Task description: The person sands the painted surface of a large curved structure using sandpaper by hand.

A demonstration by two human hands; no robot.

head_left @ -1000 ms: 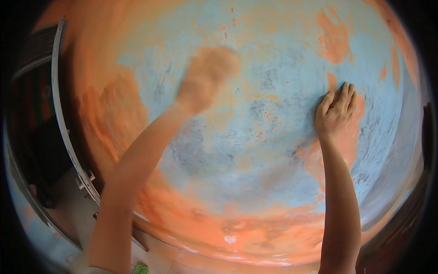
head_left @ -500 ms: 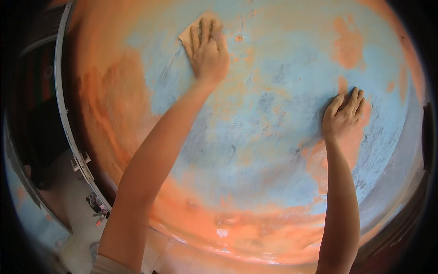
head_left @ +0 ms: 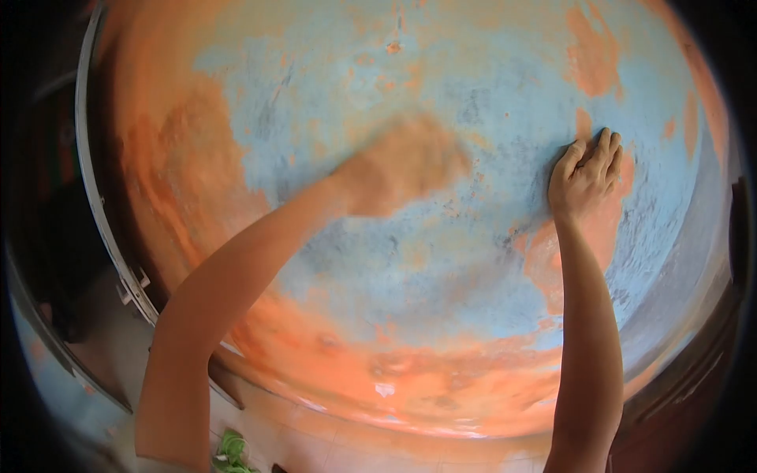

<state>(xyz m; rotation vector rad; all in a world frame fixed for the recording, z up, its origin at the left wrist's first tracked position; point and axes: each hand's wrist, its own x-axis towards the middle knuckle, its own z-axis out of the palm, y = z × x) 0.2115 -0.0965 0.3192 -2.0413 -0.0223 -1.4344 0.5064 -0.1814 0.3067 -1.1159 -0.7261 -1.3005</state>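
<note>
A large painted surface (head_left: pixel 465 276), pale blue with orange patches, fills most of the view and looks curved through the lens. My left hand (head_left: pixel 406 165) is smeared by motion over its middle. Under its fingers shows a blurred tan sheet that looks like sandpaper (head_left: pixel 426 130); the fingers themselves are not distinct. To the right, my right hand (head_left: pixel 585 177) lies against the surface beside an orange patch, its fingers stretched upward and holding nothing.
A pale metal frame edge (head_left: pixel 88 158) runs down the left side, with a dark space beyond it. Light floor tiles (head_left: pixel 315 441) show below the surface. Green leaves (head_left: pixel 230 451) are at the bottom left.
My left hand has swept down and to the right from the upper part of the surface with the tan sheet. My right hand stays at the same spot; the view has shifted slightly.
</note>
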